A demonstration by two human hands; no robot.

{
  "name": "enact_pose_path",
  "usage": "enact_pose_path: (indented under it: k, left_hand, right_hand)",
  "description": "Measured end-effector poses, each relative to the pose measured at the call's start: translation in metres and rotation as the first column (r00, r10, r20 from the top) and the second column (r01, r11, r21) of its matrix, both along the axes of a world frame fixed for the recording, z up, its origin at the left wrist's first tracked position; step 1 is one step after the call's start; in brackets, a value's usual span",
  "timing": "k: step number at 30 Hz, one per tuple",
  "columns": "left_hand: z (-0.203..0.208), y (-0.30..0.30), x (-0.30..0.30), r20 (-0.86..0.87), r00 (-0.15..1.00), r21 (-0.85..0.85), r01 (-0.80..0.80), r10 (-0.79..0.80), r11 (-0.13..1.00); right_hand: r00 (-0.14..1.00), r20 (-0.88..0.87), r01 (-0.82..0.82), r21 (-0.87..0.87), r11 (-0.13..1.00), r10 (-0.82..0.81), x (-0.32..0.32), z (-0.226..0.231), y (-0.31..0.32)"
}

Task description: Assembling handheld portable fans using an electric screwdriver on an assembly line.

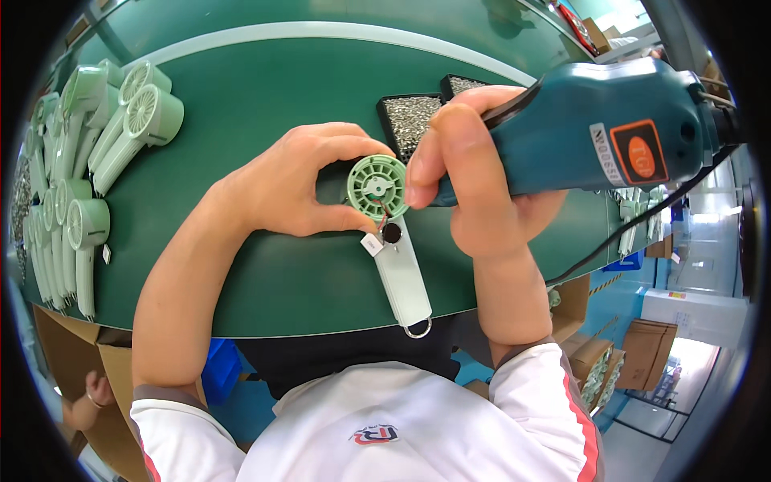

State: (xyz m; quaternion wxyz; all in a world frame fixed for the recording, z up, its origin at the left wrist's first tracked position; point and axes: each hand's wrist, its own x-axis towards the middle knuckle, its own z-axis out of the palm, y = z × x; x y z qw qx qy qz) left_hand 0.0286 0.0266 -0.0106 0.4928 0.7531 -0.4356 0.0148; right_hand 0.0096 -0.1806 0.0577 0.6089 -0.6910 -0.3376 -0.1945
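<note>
My left hand (297, 181) closes its thumb and fingers round the round head of a pale green handheld fan (409, 281). The fan lies on the green table with its white handle toward me and a metal ring at the handle's end. Thin wires, a small dark round part (392, 233) and a white tag (371, 244) show where head meets handle. My right hand (490, 169) grips a dark teal electric screwdriver (594, 128), its cord trailing down to the right. The tool's nose is near the fan head; its tip is hidden behind my fingers.
Several pale green fans (152, 116) lie piled at the table's left side. Beyond my right hand, a black tray (409, 116) holds many small metal parts, with a second tray behind it. Cardboard boxes (649, 353) stand at the right. Another person's hand (99, 390) shows at lower left.
</note>
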Motion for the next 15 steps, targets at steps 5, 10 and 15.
enact_pose_path:
  k: [5, 10, 15]
  left_hand:
    - [0.007, -0.003, 0.000, -0.064, 0.998, 0.008, 0.009, -0.008, 1.000]
    - [0.005, -0.003, 0.002, -0.071, 0.997, 0.025, 0.009, -0.007, 1.000]
    - [0.011, -0.005, 0.002, -0.088, 0.996, 0.059, 0.025, -0.020, 0.998]
  right_hand:
    - [0.954, -0.056, -0.257, 0.357, 0.898, 0.295, 0.003, 0.025, -0.042]
    - [0.992, -0.090, -0.042, 0.421, 0.906, 0.088, 0.026, -0.012, -0.044]
    - [0.985, -0.164, 0.120, 0.388, 0.914, -0.060, 0.019, -0.011, -0.024]
